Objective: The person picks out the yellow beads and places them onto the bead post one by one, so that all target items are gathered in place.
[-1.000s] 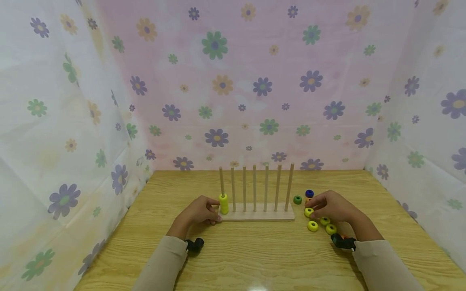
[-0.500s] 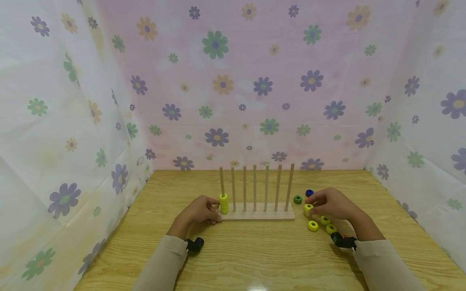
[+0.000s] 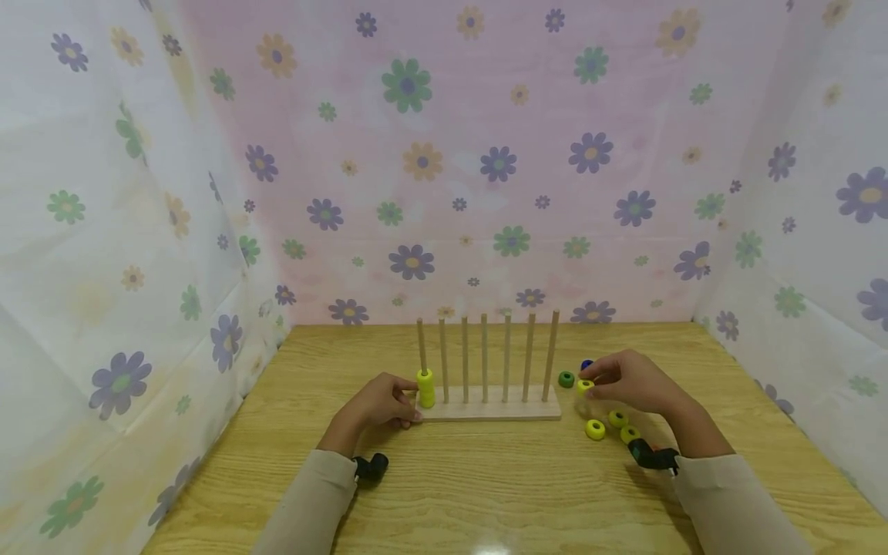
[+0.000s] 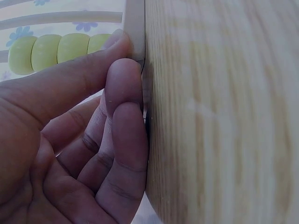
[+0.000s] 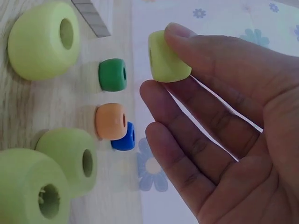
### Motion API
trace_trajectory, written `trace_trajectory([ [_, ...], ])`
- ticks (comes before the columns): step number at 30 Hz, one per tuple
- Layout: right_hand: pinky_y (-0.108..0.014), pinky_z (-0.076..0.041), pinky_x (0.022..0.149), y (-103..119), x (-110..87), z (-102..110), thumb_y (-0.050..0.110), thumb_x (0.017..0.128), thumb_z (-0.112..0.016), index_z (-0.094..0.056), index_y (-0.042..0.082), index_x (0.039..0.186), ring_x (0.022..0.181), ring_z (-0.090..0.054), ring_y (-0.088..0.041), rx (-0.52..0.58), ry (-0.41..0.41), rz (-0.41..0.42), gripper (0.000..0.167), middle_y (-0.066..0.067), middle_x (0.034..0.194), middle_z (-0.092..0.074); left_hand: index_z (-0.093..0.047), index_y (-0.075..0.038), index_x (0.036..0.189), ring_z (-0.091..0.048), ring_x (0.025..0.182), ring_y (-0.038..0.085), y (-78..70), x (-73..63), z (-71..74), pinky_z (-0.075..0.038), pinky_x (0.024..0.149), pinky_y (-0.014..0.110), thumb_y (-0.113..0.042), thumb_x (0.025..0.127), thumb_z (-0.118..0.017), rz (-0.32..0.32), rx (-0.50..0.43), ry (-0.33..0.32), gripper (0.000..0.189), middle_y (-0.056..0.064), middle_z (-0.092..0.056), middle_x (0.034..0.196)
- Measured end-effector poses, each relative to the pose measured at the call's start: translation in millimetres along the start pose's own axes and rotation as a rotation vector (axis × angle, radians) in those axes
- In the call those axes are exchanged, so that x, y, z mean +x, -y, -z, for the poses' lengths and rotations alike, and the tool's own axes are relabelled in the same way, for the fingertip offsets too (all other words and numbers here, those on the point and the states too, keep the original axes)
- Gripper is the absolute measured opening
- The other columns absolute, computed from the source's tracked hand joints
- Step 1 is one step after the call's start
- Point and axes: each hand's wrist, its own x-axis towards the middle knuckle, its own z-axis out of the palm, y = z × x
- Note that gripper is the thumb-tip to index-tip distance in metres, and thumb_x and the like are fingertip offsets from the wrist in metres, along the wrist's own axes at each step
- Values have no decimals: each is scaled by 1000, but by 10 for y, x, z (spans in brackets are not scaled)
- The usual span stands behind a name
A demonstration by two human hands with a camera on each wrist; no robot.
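Note:
A wooden peg rack (image 3: 489,413) with several upright pegs stands mid-table in the head view. Several yellow beads (image 3: 425,389) are stacked on its leftmost peg. My left hand (image 3: 380,401) holds the left end of the rack's base; in the left wrist view its thumb (image 4: 93,65) lies by the lowest bead and its fingertips touch the base's edge. To the rack's right, my right hand (image 3: 634,381) pinches one yellow bead (image 5: 166,58) between thumb and fingers, raised off the table. The other fingers of that hand are spread and loosely bent.
Loose yellow beads (image 3: 595,429) lie on the table below my right hand. A green bead (image 3: 566,378), a blue bead (image 3: 587,364) and an orange bead (image 5: 111,121) lie beyond them. Flowered cloth (image 3: 486,193) surrounds the table.
My right hand has taken hold of a yellow bead and lifted it up off the table. The left hand and the rack have stayed in place.

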Motion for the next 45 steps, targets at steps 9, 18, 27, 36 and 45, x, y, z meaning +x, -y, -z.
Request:
trace_trajectory([
  [9, -24, -60, 79, 82, -14, 35, 33, 92, -80, -76, 10, 124, 103, -73, -22, 6, -46, 25, 39, -9, 123, -74, -55, -1, 149, -72, 66, 19, -10, -4, 4, -63, 66, 33, -11, 87, -85, -7, 5, -1, 69, 8, -74, 80],
  [18, -25, -60, 78, 219, -45, 58, 35, 92, -81, -75, 15, 123, 95, -74, -15, 15, -68, 35, 38, -6, 115, -76, -54, 0, 149, -72, 66, 18, 3, 1, -3, -63, 66, 33, -12, 87, -84, -10, 8, 0, 70, 7, -74, 80],
  [27, -26, -60, 77, 321, -38, 34, 41, 93, -78, -76, 17, 123, 93, -74, -16, -13, -127, 64, 38, 0, 109, -77, -55, -1, 149, -72, 67, 19, -6, 1, -7, -63, 66, 33, -12, 87, -85, 5, -4, -3, 70, 8, -74, 82],
  [36, -27, -60, 75, 448, -58, 62, 42, 93, -78, -76, 14, 124, 91, -73, -14, -33, -174, 64, 41, 0, 108, -77, -54, -1, 149, -72, 67, 18, 0, -2, -1, -63, 66, 33, -11, 87, -85, 0, -16, 2, 70, 9, -74, 83],
  [45, -29, -60, 74, 473, -5, 78, 45, 92, -78, -76, 20, 122, 89, -74, -11, -61, -211, 79, 38, 2, 106, -77, -55, -1, 149, -72, 68, 18, 11, -2, -2, -63, 66, 33, -13, 87, -85, 3, -3, -3, 70, 8, -74, 83],
])
